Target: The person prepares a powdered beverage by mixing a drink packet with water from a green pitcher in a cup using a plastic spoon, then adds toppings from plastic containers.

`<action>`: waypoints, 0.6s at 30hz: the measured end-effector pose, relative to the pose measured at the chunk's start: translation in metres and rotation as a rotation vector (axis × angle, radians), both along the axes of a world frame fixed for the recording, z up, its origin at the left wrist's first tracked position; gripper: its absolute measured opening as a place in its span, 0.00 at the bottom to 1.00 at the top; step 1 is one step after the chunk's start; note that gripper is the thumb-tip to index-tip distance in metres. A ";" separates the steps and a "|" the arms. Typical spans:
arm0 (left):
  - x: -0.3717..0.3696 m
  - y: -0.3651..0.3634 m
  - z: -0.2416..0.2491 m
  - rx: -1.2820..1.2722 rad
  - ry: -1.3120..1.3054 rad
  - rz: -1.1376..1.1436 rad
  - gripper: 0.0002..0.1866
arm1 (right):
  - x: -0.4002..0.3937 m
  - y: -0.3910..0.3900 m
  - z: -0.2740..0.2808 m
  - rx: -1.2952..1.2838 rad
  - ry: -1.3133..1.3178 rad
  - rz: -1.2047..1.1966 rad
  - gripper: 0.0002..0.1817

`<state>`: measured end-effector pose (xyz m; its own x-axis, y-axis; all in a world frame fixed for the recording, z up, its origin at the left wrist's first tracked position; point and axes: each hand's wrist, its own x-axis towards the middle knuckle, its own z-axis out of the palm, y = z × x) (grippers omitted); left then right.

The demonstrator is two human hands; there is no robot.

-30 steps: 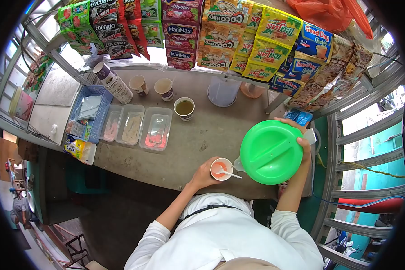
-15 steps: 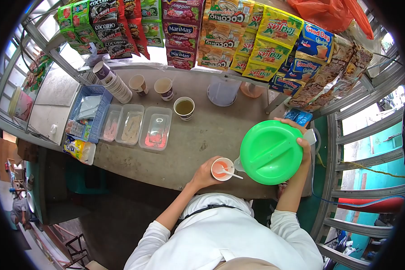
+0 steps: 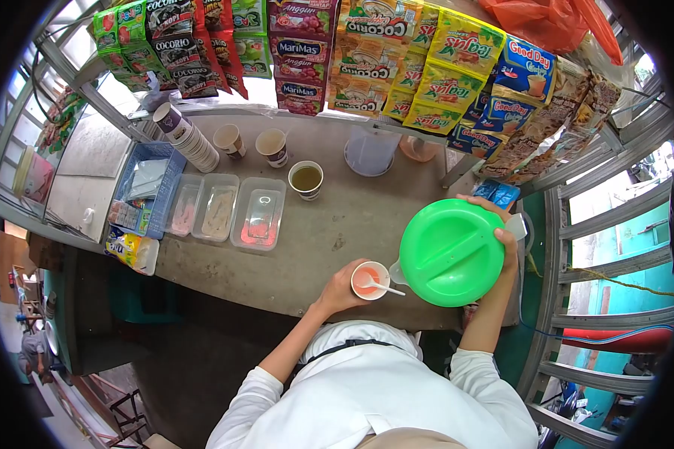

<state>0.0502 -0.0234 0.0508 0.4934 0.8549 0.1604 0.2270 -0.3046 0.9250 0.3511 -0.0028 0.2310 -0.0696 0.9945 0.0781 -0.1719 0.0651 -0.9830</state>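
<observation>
My left hand (image 3: 341, 290) is wrapped round a paper cup (image 3: 362, 293) near the counter's front edge. Inside is a pinkish-orange drink, and a white plastic spoon (image 3: 386, 287) leans out over the rim to the right. My right hand (image 3: 505, 232) grips a pitcher by its far right side, where a white handle shows. A round green lid (image 3: 451, 254) covers the pitcher and hides most of its body. The pitcher's clear spout (image 3: 399, 273) points at the cup and sits right beside its rim. Whether liquid is flowing cannot be made out.
Paper cups stand further back, one holding a greenish drink (image 3: 305, 179). Left of it are three clear plastic tubs (image 3: 258, 213), a blue basket (image 3: 157, 191) and a cup stack (image 3: 187, 138). A lidded container (image 3: 369, 153) stands at the back. Drink sachets (image 3: 299, 56) hang overhead.
Almost nothing differs. Both hands, the cup and the pitcher keep nearly the same places, with only a very slight shift of the pitcher's lid.
</observation>
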 end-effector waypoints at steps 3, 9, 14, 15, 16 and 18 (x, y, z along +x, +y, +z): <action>0.000 0.000 0.001 -0.014 0.005 0.003 0.41 | 0.000 0.000 -0.001 -0.003 -0.006 -0.001 0.46; 0.000 0.000 -0.001 -0.013 0.002 -0.005 0.42 | 0.001 0.000 -0.001 -0.007 0.002 -0.002 0.46; -0.001 -0.001 -0.001 -0.004 0.008 -0.007 0.43 | 0.003 0.001 -0.002 0.017 0.005 0.020 0.42; -0.001 -0.001 0.000 -0.003 0.016 -0.007 0.43 | 0.003 0.001 -0.002 0.017 0.004 0.020 0.42; -0.001 -0.001 0.000 -0.001 0.025 -0.007 0.43 | 0.003 0.001 -0.001 0.017 0.002 0.021 0.42; -0.001 0.000 0.001 0.005 0.033 -0.009 0.43 | 0.002 0.000 -0.001 0.001 0.004 0.006 0.44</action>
<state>0.0489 -0.0237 0.0514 0.5060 0.8497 0.1480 0.2549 -0.3112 0.9155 0.3528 -0.0029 0.2303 -0.0752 0.9940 0.0789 -0.1765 0.0646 -0.9822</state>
